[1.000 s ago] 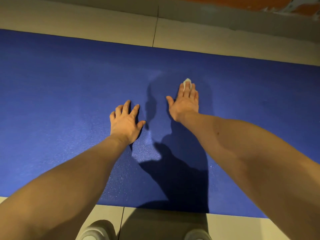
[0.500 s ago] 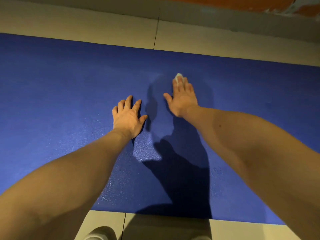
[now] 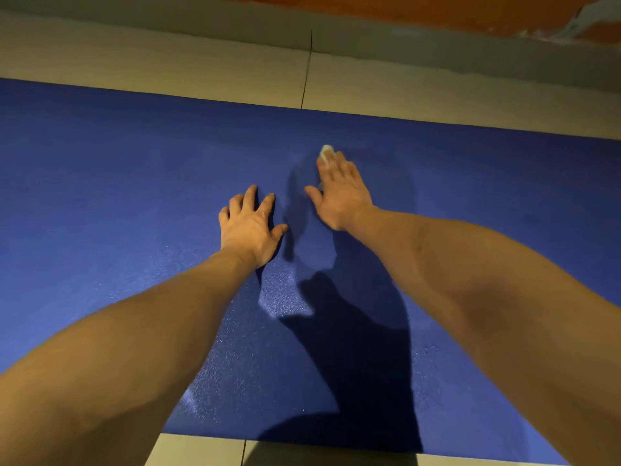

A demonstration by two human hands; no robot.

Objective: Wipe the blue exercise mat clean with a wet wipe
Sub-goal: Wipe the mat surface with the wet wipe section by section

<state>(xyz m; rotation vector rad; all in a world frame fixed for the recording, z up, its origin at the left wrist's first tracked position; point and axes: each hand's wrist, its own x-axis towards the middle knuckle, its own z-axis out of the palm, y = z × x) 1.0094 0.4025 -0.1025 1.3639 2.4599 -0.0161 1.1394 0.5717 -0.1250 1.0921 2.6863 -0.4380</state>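
Though mostly covered by the fingers (image 3: 341, 168) laid over it, shows as a small white wad poking out past the fingertips of the right hand (image 3: 342, 196): the wet wipe (image 3: 326, 152), down on the blue exercise mat (image 3: 117, 183), closer to the far edge than to the near one and roughly midway along the stretch in view. Held there under straight, extended fingers pressing down, thumb splayed out toward the left; no curl around the wipe to be made out, with some blur at the tips. Left hand (image 3: 248, 227) likewise down on the mat, just beside the right and a little nearer the near edge, fingers spread and slightly arched, gripping nothing. Not touching each other: a strip of shadowed mat between the two thumbs. Left forearm (image 3: 151, 331) and right forearm (image 3: 470, 280) bare, reaching in from the near corners. Dark shadow (image 3: 363, 364) running from the near edge up to the hands, beside a paler speckled patch (image 3: 285, 297) just behind the left wrist. Under the mat, pale tiled floor (image 3: 201, 72), showing beyond the far edge and again along the near edge. Farther back, a grey skirting band (image 3: 437, 52) and an orange wall (image 3: 403, 8).
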